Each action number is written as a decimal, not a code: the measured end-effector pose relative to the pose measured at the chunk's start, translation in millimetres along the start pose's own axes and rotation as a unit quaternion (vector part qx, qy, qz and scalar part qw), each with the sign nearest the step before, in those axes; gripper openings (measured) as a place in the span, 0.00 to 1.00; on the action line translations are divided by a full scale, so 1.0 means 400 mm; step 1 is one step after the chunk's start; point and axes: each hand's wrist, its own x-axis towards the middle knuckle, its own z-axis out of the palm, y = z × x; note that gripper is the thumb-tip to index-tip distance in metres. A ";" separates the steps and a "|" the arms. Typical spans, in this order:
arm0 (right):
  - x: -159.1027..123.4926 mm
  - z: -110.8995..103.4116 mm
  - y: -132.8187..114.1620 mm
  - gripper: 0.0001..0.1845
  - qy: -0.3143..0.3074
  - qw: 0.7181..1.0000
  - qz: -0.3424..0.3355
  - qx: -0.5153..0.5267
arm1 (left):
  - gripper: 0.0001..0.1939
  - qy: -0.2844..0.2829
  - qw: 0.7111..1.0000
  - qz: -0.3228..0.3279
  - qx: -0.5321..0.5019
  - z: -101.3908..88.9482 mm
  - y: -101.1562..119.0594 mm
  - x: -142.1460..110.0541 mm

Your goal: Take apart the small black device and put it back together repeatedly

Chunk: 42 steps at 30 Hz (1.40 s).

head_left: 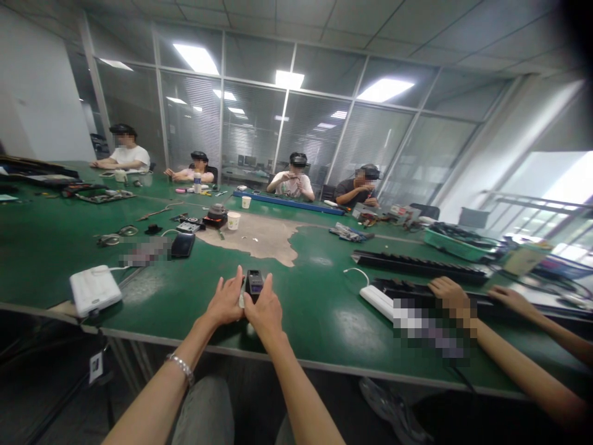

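In the head view, a small black box-shaped device (254,282) with a dark purplish panel on its near face is held between my two hands, just in from the table's near edge. My left hand (226,301), with a silver bracelet on its wrist, closes on the device's left side, index finger pointing up. Around the right side wraps my right hand (267,312), its thumb across the near face. A small whitish patch shows between the hands; its kind is unclear. The device's underside is hidden by my fingers.
On the green table (319,303) lie a white box (96,289), a black phone (183,245), paper cups (233,220) and a white power strip (377,303). At right, a co-worker's hands (451,300) rest by long black rails (417,264). Several people sit opposite.
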 end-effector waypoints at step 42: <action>0.051 -0.080 0.055 0.43 0.116 0.992 0.015 0.047 | 0.57 -0.008 1.000 0.002 0.007 0.005 -0.002 0.009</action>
